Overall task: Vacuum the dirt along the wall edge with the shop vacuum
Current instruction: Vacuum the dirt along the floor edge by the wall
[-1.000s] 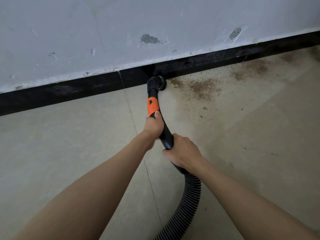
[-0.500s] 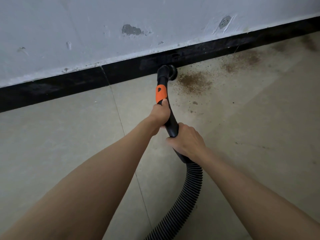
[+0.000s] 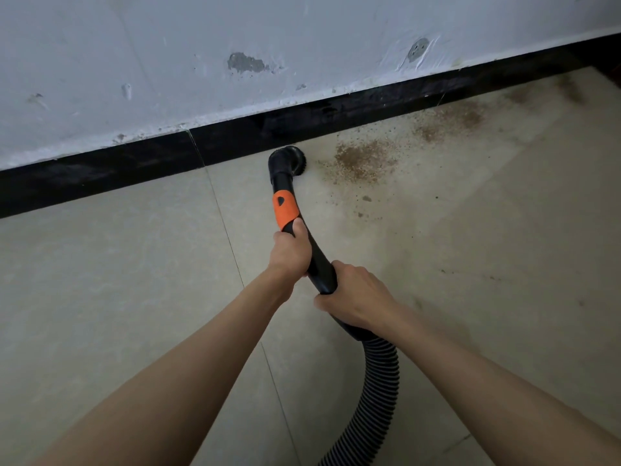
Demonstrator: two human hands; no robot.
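Note:
A black vacuum wand with an orange band (image 3: pixel 285 211) ends in a round brush nozzle (image 3: pixel 291 160) that sits on the floor right by the black baseboard (image 3: pixel 134 166). My left hand (image 3: pixel 289 253) grips the wand just below the orange band. Lower down, my right hand (image 3: pixel 357 300) grips the wand where it meets the ribbed black hose (image 3: pixel 376 391). A patch of brown dirt (image 3: pixel 363 160) lies on the tile just right of the nozzle, with more dirt (image 3: pixel 450 124) further right along the wall edge.
The white wall (image 3: pixel 235 35) has chipped spots above the baseboard. Beige floor tiles (image 3: pixel 100 280) spread left and toward me, with a grout line running under my left arm. The hose trails off the bottom edge.
The nozzle has moved right along the baseboard and a little away from it. The dirt nearest the nozzle has shrunk. Both hands keep their grip.

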